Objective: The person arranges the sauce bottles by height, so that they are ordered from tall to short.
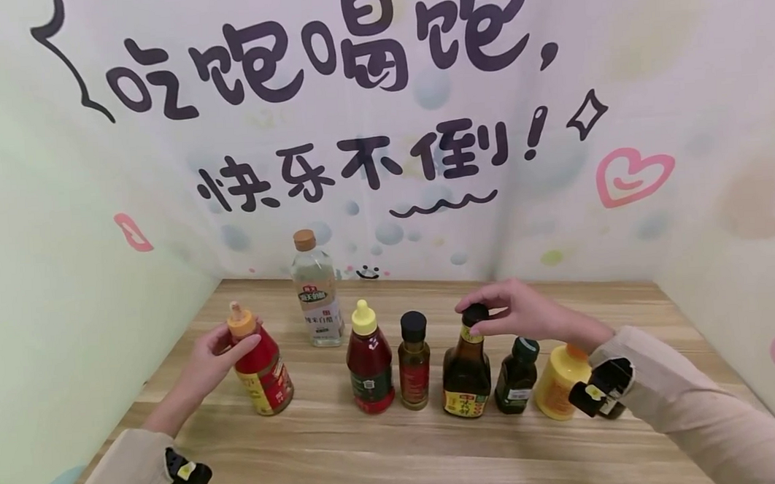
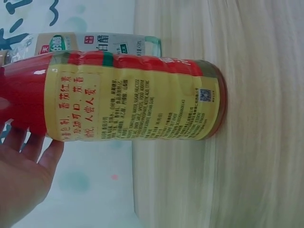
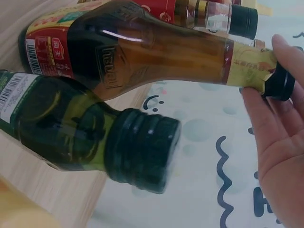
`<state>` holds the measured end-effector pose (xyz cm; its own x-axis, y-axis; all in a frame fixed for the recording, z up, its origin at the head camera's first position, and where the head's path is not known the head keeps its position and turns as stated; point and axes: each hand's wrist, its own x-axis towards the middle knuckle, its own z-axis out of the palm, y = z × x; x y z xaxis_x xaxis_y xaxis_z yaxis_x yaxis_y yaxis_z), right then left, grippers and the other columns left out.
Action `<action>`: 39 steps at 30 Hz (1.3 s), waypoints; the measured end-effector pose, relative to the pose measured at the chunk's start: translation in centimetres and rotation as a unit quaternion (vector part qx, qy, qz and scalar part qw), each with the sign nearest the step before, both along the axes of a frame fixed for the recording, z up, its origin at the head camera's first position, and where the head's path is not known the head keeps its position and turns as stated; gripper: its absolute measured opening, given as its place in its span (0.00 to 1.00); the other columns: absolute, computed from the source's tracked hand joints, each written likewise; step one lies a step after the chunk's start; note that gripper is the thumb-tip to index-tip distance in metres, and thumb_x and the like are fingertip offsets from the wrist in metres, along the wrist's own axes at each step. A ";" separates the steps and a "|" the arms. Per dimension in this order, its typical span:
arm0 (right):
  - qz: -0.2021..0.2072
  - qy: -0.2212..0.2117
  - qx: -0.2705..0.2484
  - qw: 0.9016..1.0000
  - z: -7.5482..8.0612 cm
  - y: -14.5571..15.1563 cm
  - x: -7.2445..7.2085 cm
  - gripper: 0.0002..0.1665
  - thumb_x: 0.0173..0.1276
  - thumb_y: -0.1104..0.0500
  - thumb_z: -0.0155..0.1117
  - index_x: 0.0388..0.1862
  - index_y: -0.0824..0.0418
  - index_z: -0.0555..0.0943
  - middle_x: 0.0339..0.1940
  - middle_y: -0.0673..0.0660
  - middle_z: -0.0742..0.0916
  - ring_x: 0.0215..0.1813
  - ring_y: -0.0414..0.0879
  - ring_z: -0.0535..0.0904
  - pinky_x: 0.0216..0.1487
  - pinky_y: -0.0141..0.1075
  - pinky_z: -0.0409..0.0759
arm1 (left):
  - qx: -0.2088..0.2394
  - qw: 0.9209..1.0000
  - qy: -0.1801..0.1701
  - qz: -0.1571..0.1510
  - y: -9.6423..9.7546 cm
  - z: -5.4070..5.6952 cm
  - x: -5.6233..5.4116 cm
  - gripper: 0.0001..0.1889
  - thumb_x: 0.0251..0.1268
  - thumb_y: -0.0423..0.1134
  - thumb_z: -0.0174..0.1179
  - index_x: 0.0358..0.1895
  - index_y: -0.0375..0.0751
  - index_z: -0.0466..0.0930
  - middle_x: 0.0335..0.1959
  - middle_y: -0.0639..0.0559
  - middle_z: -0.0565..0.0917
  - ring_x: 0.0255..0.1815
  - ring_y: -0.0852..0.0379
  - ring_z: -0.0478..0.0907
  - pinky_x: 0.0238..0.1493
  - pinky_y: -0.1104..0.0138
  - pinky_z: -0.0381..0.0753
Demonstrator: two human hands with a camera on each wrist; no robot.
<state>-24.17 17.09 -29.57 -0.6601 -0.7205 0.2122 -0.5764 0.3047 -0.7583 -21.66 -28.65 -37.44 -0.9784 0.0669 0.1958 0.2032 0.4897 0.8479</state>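
Observation:
My left hand (image 1: 211,362) grips a ketchup squeeze bottle (image 1: 263,376) by its upper part, just below the orange cap. In the left wrist view the ketchup's yellow back label faces the camera, and fingertips of the left hand (image 2: 26,173) lie against its red shoulder. My right hand (image 1: 529,313) pinches a brown soy sauce bottle (image 1: 467,377) at its black cap and neck. In the right wrist view, thumb and fingers of the right hand (image 3: 280,142) sit on either side of that cap. Both bottles appear upright at the table.
Behind stands a clear vinegar bottle (image 1: 318,304). Between the hands are a yellow-capped squeeze bottle (image 1: 371,371) and a small black-capped bottle (image 1: 415,372). Right of the soy sauce come a dark green bottle (image 1: 516,381) and a yellow container (image 1: 558,386); the right wrist partly hides another item.

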 end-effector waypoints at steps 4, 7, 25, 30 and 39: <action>0.000 0.010 -0.005 1.000 -0.4 0.2 -0.2 0.21 0.55 0.63 0.64 0.47 0.71 0.76 0.46 0.65 0.80 0.46 0.42 0.78 0.44 0.36 0.77 | 0.010 1.000 0.002 -0.015 -2.0 -2.8 -2.0 0.21 0.62 0.47 0.53 0.57 0.45 0.70 0.51 0.46 0.74 0.48 0.53 0.70 0.40 0.58 0.76; -0.004 0.007 -0.005 1.000 -0.4 0.2 -0.3 0.21 0.55 0.62 0.65 0.47 0.71 0.76 0.46 0.65 0.81 0.44 0.41 0.78 0.44 0.36 0.76 | 0.020 0.999 0.000 -0.031 -3.1 -4.2 -2.9 0.23 0.61 0.48 0.53 0.58 0.45 0.69 0.53 0.45 0.73 0.50 0.49 0.69 0.43 0.55 0.74; -0.007 -0.008 -0.010 1.000 -0.7 0.3 -0.4 0.22 0.55 0.62 0.65 0.48 0.70 0.76 0.47 0.64 0.80 0.44 0.41 0.78 0.43 0.34 0.77 | 0.009 0.998 -0.004 0.066 -4.0 -6.0 -4.7 0.25 0.56 0.53 0.57 0.58 0.53 0.70 0.51 0.52 0.75 0.48 0.54 0.72 0.38 0.60 0.77; -0.009 -0.010 -0.010 1.000 -0.8 0.2 -0.4 0.23 0.55 0.61 0.65 0.49 0.71 0.76 0.47 0.64 0.80 0.45 0.40 0.78 0.43 0.34 0.77 | 0.013 0.998 0.007 0.057 -6.0 -8.6 -7.2 0.27 0.54 0.54 0.58 0.59 0.55 0.68 0.53 0.51 0.74 0.49 0.52 0.72 0.37 0.60 0.78; -0.006 -0.011 -0.016 1.000 -0.9 0.2 -0.4 0.23 0.55 0.62 0.65 0.49 0.72 0.75 0.47 0.64 0.80 0.45 0.39 0.78 0.43 0.34 0.77 | 0.008 0.999 -0.028 0.037 2.5 3.8 0.3 0.30 0.57 0.53 0.56 0.59 0.38 0.67 0.53 0.38 0.72 0.52 0.43 0.69 0.44 0.53 0.74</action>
<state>-24.61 17.30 -30.44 -0.6730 -0.7059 0.2207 -0.5567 0.2870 -0.7795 -21.34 -26.17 -33.65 -0.9901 -0.0090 0.1402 0.1181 0.4871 0.8653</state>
